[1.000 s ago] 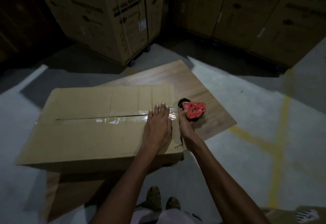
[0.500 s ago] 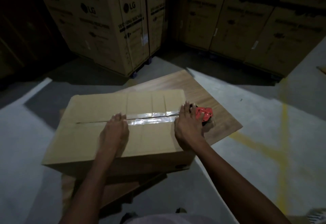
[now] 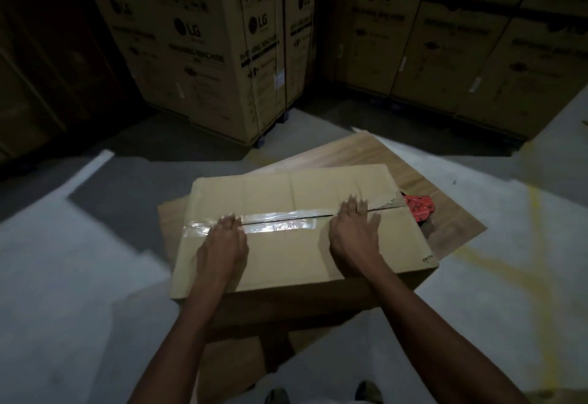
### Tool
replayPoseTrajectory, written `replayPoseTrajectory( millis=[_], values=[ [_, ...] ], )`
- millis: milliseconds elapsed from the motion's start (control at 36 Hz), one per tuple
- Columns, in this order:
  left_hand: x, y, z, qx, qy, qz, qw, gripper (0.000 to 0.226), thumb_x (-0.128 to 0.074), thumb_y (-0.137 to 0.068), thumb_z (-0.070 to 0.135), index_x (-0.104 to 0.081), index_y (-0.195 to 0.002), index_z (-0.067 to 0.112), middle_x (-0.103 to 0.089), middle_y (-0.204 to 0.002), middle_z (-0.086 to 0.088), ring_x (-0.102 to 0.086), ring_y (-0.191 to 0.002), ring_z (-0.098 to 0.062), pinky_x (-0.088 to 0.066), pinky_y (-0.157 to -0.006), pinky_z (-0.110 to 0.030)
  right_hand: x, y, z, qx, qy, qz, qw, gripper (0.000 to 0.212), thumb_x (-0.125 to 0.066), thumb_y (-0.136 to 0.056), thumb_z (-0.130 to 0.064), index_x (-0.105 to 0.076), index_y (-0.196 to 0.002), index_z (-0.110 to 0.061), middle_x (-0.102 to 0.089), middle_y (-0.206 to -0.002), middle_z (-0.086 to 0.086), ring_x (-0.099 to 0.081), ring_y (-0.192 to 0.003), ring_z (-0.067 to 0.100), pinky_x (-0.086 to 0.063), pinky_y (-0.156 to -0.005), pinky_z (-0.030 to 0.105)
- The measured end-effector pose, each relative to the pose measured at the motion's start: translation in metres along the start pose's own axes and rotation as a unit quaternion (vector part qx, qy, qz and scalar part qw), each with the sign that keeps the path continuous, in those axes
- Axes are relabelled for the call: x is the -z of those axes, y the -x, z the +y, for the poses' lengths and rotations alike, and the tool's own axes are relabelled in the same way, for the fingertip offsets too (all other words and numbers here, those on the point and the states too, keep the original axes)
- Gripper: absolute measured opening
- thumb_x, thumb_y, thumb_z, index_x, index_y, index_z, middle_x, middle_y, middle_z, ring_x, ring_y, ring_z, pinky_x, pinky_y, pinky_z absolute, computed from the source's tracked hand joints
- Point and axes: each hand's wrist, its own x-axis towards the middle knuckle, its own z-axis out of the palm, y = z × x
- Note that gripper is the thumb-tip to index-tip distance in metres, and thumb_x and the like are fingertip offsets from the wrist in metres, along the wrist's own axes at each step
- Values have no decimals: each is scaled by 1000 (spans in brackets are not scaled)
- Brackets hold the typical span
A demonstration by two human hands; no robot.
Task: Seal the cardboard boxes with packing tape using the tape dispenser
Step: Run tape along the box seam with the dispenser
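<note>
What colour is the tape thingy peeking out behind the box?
Red with dark marks, the tape dispenser shows best in the head view.

The person is showing two bare forearms with no sleeves, and is wearing dark shoes (image 3: 321, 394) at the bottom edge of the frame.

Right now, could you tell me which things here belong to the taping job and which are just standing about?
In the job: cardboard box, packing tape, tape dispenser, left hand, right hand.
Standing about: stacked cartons, wooden board.
</note>
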Motion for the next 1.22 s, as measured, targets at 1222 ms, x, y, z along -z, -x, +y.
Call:
replayPoseTrajectory(
  millis=[1222],
  values=[
    [13,-20,-95,220,128,127,959,57,-36,-107,45,-70,-91,2,-70,-91,-17,-67,-84,-33,-56,-77,-39,-32,29,-120,142,27,5,989,60,-16,-110,-35,-24,-166,-13,-20,-174,3,-14,-160,34,-16,-127,51]
  ],
)
